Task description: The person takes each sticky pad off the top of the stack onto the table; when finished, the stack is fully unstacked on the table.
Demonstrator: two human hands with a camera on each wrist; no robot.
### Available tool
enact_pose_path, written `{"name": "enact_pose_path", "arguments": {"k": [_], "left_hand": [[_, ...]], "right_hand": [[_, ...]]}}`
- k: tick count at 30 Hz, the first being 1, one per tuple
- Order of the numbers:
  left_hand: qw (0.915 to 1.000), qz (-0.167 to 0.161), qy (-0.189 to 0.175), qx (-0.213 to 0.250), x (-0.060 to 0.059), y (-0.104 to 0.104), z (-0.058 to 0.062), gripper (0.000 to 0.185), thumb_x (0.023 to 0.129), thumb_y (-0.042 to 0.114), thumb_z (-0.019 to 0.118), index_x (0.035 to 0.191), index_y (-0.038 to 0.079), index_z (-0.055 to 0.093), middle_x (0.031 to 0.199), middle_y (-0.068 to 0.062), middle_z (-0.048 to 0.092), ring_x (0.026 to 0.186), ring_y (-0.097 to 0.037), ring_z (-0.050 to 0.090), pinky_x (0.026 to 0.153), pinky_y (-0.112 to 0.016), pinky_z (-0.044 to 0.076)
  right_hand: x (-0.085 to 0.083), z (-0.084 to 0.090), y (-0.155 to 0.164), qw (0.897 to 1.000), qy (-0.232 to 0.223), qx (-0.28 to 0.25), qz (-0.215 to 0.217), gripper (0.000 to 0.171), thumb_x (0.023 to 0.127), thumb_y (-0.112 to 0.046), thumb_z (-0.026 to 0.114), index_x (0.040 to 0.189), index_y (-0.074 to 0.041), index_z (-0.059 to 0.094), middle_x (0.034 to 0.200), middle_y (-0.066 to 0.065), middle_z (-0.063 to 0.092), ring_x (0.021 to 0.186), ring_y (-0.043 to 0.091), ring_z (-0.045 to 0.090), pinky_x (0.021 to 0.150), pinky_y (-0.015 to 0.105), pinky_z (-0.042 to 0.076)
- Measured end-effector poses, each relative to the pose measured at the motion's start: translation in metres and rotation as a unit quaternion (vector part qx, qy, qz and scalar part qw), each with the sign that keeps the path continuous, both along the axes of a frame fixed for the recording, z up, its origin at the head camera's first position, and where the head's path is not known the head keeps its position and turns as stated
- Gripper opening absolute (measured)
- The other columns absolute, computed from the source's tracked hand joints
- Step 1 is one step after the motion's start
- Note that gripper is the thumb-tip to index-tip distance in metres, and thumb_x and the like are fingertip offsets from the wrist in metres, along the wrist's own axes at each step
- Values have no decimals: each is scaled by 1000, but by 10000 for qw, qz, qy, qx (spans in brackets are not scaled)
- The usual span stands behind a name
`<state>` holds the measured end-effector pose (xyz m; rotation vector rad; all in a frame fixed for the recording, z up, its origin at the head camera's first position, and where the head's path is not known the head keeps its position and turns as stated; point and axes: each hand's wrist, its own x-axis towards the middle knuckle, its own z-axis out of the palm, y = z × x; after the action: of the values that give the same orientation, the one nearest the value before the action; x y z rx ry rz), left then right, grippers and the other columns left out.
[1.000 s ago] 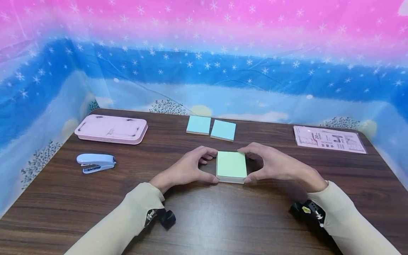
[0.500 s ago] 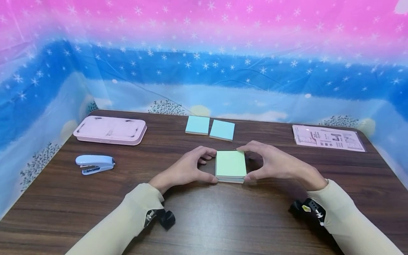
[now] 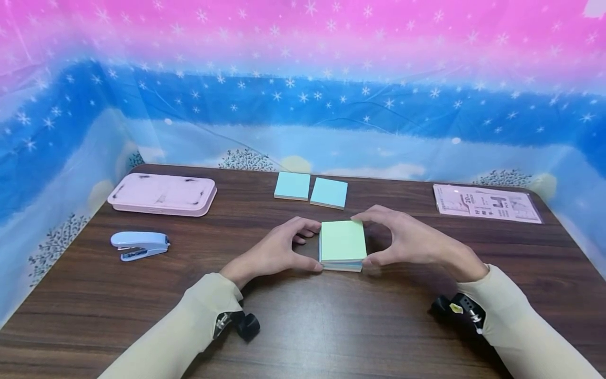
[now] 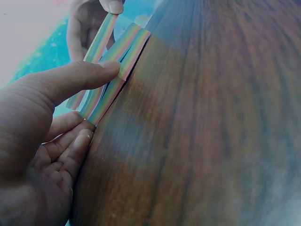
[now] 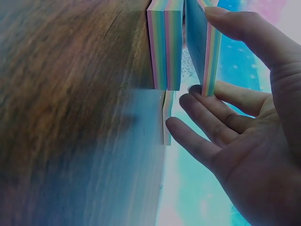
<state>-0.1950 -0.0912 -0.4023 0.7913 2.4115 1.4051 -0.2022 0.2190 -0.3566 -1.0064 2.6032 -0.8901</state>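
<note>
Snowflake-print cloth (image 3: pixel 331 105), pink to blue, stands behind the dark wood-grain tabletop (image 3: pixel 303 326). Scuffed pink case (image 3: pixel 162 192), lid down, far left. Flat pink printed packet (image 3: pixel 487 203), far right.

Left hand (image 3: pixel 281 247): thumb at near corner, fingers at far corner, holding the left side of the 2 lower pads (image 5: pixel 173 52). Right hand (image 3: pixel 407 239): thumb and fingers pinch the light green pad (image 3: pixel 343 240) by its right side, thumb near, fingers far. Grip on both is about 1 pad wide.

Pale blue stapler (image 3: pixel 140 246) in front of the case, well apart from the hands.

Stack sits mid-tabletop between the hands: 2 lower pads flat, green pad on top, tilted, right side raised; right wrist view shows the gap under it. Edges striped in several colours. 2 loose light blue pads, left (image 3: pixel 292 186) and right (image 3: pixel 329 193), lie near the back edge, just beside each other.

Handling, my judgement: paper blocks, light, fairly stiff, not fragile, though sheets could fan or corners bend. Smooth faces may slide on each other. Best hold: opposite edges, near the corners, light squeeze.
</note>
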Motion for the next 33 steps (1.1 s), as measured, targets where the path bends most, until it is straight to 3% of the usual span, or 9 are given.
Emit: {"name": "enact_pose_path", "arguments": {"k": [17,25,33], "left_hand": [[10000,-49,22,-37,1,-2,0,78,81,26,94,148,8,58,141,-4,59,127,-22,57,108,-37,49],[10000,-65,44,17,1,-2,1,77,81,25,94,147,7,59,140,-5,60,127,-22,57,109,-38,49],[10000,-21,32,-48,1,-2,-1,75,80,25,95,145,8,60,139,-3,60,124,-20,58,107,-36,50]], "right_hand": [[-1,5,5,9992,332,8,-239,79,82,-33,92,151,-15,58,143,1,59,133,26,55,111,59,45],[-4,10,10,9969,501,-25,-608,80,85,-39,91,153,-16,56,148,5,56,137,31,53,109,65,45],[-10,9,14,9920,744,-97,-1012,82,84,-34,93,153,-13,55,147,8,57,136,35,54,109,65,45]]}}
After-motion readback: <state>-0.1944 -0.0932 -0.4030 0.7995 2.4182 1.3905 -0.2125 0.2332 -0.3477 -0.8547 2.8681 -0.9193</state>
